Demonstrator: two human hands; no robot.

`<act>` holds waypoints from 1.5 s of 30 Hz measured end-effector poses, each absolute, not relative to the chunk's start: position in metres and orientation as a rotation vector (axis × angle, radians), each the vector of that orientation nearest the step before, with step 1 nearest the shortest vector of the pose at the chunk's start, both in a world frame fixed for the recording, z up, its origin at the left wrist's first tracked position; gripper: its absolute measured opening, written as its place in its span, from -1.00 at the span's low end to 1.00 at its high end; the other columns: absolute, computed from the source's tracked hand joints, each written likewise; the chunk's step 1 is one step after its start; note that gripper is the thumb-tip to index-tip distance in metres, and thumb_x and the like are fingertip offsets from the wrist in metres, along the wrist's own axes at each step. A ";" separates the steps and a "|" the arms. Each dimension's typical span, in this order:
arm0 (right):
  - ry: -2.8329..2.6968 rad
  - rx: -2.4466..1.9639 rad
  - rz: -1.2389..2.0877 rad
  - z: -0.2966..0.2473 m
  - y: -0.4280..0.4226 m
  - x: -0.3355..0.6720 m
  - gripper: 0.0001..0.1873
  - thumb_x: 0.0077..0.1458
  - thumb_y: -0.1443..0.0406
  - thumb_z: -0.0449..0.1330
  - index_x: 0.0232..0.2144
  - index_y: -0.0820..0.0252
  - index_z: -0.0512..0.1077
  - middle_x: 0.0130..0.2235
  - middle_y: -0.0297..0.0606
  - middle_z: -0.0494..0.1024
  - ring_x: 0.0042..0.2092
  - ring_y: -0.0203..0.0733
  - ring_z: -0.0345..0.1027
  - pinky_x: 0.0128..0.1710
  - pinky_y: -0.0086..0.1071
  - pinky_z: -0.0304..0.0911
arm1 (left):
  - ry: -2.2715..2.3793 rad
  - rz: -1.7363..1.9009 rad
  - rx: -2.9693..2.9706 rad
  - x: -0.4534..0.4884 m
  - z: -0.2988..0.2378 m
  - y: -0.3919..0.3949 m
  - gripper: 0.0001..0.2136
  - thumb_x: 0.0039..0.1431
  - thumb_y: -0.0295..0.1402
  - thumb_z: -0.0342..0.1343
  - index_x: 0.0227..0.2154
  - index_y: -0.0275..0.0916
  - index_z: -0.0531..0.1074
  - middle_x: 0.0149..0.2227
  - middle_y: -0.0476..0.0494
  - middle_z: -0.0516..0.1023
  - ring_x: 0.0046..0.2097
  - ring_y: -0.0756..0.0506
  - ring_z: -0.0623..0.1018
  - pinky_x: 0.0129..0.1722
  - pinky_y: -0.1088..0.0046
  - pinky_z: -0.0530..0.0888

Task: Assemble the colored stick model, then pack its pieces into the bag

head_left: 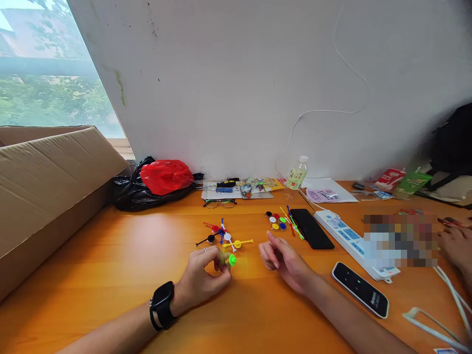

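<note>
My left hand [204, 275], with a black watch at the wrist, pinches a small bright green plastic spinner piece [232, 259] above the table. My right hand [282, 258] hovers to the right of it, its fingers curled in with nothing visible in them. Just beyond my left hand lie several plastic arrow spinners: a yellow spinner [238, 244], a white one [227, 237], a black one [211, 239] and a red one [215, 229], with a blue arrow [221, 230] among them. Past my right hand are loose round discs [272, 220] and thin coloured arrows [293, 223].
A black phone [311, 228], a power strip [348, 236] and a black-and-white device [360, 290] lie at right. A large cardboard box [55, 191] stands at left. Bags [165, 176], glasses [219, 202] and a bottle [297, 174] line the wall. Another person's hand [455, 243] is at far right.
</note>
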State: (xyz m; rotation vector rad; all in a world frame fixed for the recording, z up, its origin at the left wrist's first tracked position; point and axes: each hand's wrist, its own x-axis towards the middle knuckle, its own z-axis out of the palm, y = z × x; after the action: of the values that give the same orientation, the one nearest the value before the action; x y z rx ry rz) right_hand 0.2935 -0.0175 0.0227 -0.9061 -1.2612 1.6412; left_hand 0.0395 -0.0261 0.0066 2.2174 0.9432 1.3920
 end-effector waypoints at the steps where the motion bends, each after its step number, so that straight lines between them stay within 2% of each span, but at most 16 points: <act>1: -1.240 -0.909 1.651 0.021 -0.017 0.293 -0.24 0.33 -0.18 0.18 -0.71 0.18 0.22 -0.58 -0.42 0.11 -0.52 -0.33 -0.12 -0.47 -0.31 -0.19 | 0.936 1.388 2.222 0.039 0.007 -0.026 -0.86 0.13 -0.52 0.18 -0.47 -0.20 0.37 -0.52 0.02 0.52 -0.48 0.02 0.48 -0.42 0.55 0.43; 3: -1.211 -0.926 1.654 0.019 -0.017 0.292 -0.33 0.28 -0.16 0.26 -0.63 0.21 0.35 -0.55 -0.43 0.17 -0.51 -0.34 -0.08 -0.47 -0.34 -0.17 | 0.935 1.376 2.218 0.039 0.007 -0.026 -0.86 0.14 -0.51 0.18 -0.47 -0.20 0.37 -0.51 0.01 0.53 -0.47 0.02 0.48 -0.41 0.55 0.43; 6: -1.212 -0.928 1.604 0.017 -0.017 0.289 -0.47 0.20 -0.13 0.36 -0.45 0.23 0.53 -0.46 -0.32 0.39 -0.40 -0.27 0.20 -0.39 -0.37 0.07 | 0.955 1.356 2.200 0.039 0.007 -0.026 -0.87 0.15 -0.50 0.18 -0.46 -0.20 0.37 -0.49 -0.02 0.53 -0.45 0.00 0.49 -0.38 0.52 0.44; 8: -1.215 -0.908 1.579 0.019 -0.017 0.288 -0.53 0.17 -0.10 0.40 -0.30 0.22 0.59 -0.30 -0.20 0.54 -0.22 -0.16 0.39 -0.22 -0.33 0.26 | 0.948 1.346 2.195 0.040 0.007 -0.027 -0.87 0.16 -0.50 0.18 -0.45 -0.20 0.38 -0.49 -0.02 0.52 -0.44 -0.01 0.49 -0.38 0.51 0.44; 10: -1.194 -0.879 1.587 0.021 -0.016 0.287 -0.55 0.15 -0.07 0.42 -0.17 0.18 0.61 -0.15 -0.14 0.60 -0.05 -0.06 0.47 0.01 -0.23 0.34 | 0.940 1.339 2.200 0.040 0.009 -0.028 -0.89 0.16 -0.50 0.18 -0.44 -0.20 0.40 -0.49 -0.02 0.53 -0.44 -0.01 0.49 -0.38 0.51 0.44; 13: -1.171 -0.829 1.613 0.022 -0.016 0.287 -0.53 0.15 -0.04 0.43 -0.05 0.12 0.60 -0.06 -0.14 0.61 0.08 -0.01 0.48 0.28 -0.09 0.23 | 0.927 1.350 2.200 0.039 0.010 -0.028 -0.88 0.15 -0.49 0.20 -0.44 -0.20 0.39 -0.48 -0.02 0.54 -0.44 -0.01 0.50 -0.38 0.51 0.44; 17: -1.189 -0.822 1.611 0.020 -0.017 0.288 -0.48 0.14 -0.06 0.43 0.02 0.10 0.60 0.07 -0.09 0.59 0.22 0.04 0.40 0.43 -0.03 0.06 | 0.922 1.342 2.189 0.039 0.010 -0.027 -0.89 0.17 -0.47 0.20 -0.43 -0.20 0.40 -0.48 -0.02 0.54 -0.44 -0.01 0.51 -0.38 0.50 0.45; 20: -1.227 -0.829 1.590 0.019 -0.018 0.288 -0.46 0.16 -0.08 0.40 0.05 0.08 0.61 0.12 -0.07 0.57 0.28 0.08 0.33 0.44 0.02 0.01 | 0.932 1.321 2.185 0.039 0.009 -0.027 -0.91 0.18 -0.45 0.20 -0.42 -0.20 0.42 -0.48 -0.03 0.54 -0.44 -0.01 0.50 -0.39 0.50 0.45; 24: -1.314 -0.832 1.522 0.018 -0.018 0.289 -0.55 0.21 -0.06 0.35 0.01 0.04 0.66 0.14 -0.10 0.50 0.25 0.11 0.33 0.41 0.02 0.04 | 0.928 1.294 2.191 0.038 0.009 -0.026 -0.99 0.21 -0.43 0.21 -0.33 -0.22 0.50 -0.44 -0.06 0.57 -0.41 -0.04 0.53 -0.35 0.48 0.48; 30: -1.456 -0.860 1.463 0.017 -0.018 0.290 -0.48 0.22 -0.15 0.30 -0.02 0.05 0.69 0.10 -0.09 0.41 0.24 0.13 0.26 0.36 -0.02 0.08 | 0.893 1.248 2.205 0.038 0.011 -0.026 -0.90 0.29 -0.38 0.21 -0.18 -0.22 0.57 -0.39 -0.12 0.61 -0.37 -0.07 0.56 -0.31 0.44 0.51; 35: -1.540 -0.820 1.422 0.016 -0.020 0.288 -0.52 0.27 -0.09 0.30 0.07 0.02 0.64 0.08 -0.10 0.49 0.22 0.08 0.34 0.36 0.00 0.08 | 0.853 1.209 2.230 0.038 0.014 -0.027 -0.87 0.32 -0.36 0.20 -0.13 -0.22 0.58 -0.39 -0.11 0.59 -0.37 -0.07 0.52 -0.34 0.45 0.47; 39: -1.506 -0.837 1.450 0.016 -0.022 0.286 -0.58 0.26 -0.03 0.36 0.04 0.02 0.62 0.05 -0.10 0.56 0.15 0.07 0.44 0.31 0.01 0.19 | 0.815 1.208 2.244 0.038 0.015 -0.027 -0.90 0.33 -0.37 0.21 -0.15 -0.22 0.57 -0.39 -0.10 0.57 -0.37 -0.05 0.52 -0.36 0.47 0.43; 42: -1.497 -0.861 1.415 0.016 -0.021 0.286 -0.57 0.23 -0.03 0.38 0.03 0.02 0.62 0.03 -0.11 0.56 0.12 0.07 0.48 0.26 -0.01 0.27 | 0.814 1.202 2.241 0.038 0.014 -0.027 -0.89 0.33 -0.38 0.20 -0.13 -0.22 0.57 -0.36 -0.11 0.59 -0.36 -0.05 0.51 -0.36 0.47 0.42; 45: -1.524 -0.851 1.349 0.014 -0.018 0.290 -0.53 0.28 -0.08 0.31 0.06 0.04 0.61 0.05 -0.10 0.52 0.15 0.08 0.44 0.30 -0.01 0.21 | 0.870 1.214 2.207 0.038 0.012 -0.027 -0.87 0.34 -0.37 0.19 -0.12 -0.22 0.57 -0.33 -0.13 0.61 -0.35 -0.06 0.51 -0.34 0.45 0.43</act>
State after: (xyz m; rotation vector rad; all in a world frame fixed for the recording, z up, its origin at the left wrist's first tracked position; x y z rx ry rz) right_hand 0.2899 -0.0179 0.0140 -0.8509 -1.5240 1.3491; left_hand 0.0377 -0.0269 0.0124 2.2074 0.8695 1.2141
